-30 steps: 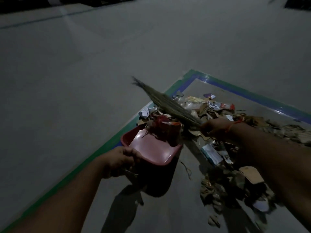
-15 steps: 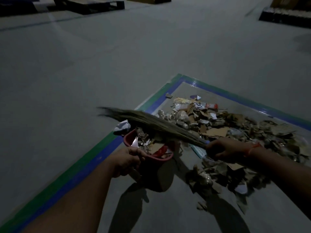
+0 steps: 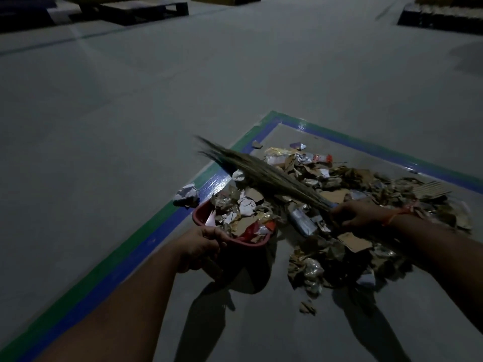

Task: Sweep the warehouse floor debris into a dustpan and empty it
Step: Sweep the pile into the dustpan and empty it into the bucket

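My left hand grips the handle of a red dustpan, which is heaped with paper and cardboard scraps. In my right hand I hold a grass broom by its handle; its bristles slant up to the left over the pan's load. A wide pile of debris, made of cardboard pieces, wrappers and crumpled paper, lies on the grey floor to the right of the pan. One crumpled paper ball sits just left of the pan on the floor tape.
Green and blue floor tape frames the marked area holding the pile. Dark pallets stand far off at the top left and top right. Open grey floor stretches between them and me.
The broom swung from lying low across the pan to pointing up-left again. The dustpan holds more scraps than a second ago. The camera view has lifted a little.
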`<state>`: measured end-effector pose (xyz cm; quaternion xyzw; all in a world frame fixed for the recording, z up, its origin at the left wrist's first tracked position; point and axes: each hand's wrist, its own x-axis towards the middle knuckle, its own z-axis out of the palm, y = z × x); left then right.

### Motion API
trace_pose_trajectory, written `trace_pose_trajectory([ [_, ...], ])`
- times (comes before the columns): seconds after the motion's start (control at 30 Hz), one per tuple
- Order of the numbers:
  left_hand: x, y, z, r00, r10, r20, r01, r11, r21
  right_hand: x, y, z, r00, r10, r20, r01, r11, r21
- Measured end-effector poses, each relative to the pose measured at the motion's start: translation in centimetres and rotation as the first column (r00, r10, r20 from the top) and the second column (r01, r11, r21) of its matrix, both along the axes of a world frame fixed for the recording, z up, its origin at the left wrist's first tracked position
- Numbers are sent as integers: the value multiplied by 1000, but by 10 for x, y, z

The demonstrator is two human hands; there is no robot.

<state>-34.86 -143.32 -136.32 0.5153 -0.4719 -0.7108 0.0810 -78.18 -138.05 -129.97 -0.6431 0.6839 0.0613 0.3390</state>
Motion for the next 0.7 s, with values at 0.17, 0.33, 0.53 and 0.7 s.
trace_pose_trajectory([
  [0.17, -3, 3, 0, 1000, 19, -25, -20, 999, -28, 15, 8, -13, 998, 59, -6, -58, 991, 120],
  [0.33, -10, 15, 7, 999, 27, -44, -31, 996, -83, 17, 21, -21, 992, 80, 98, -93, 985, 142],
  [0.53, -17, 18, 1, 994, 55, -93, -63, 995, -83, 11, 35, -27, 962, 24, 272, -48, 996, 81],
  [0.7, -21, 16, 1, 991, 86, -107, -99, 987, -130, 12, 35, -11, 921, -18, 389, 21, 1000, -2],
])
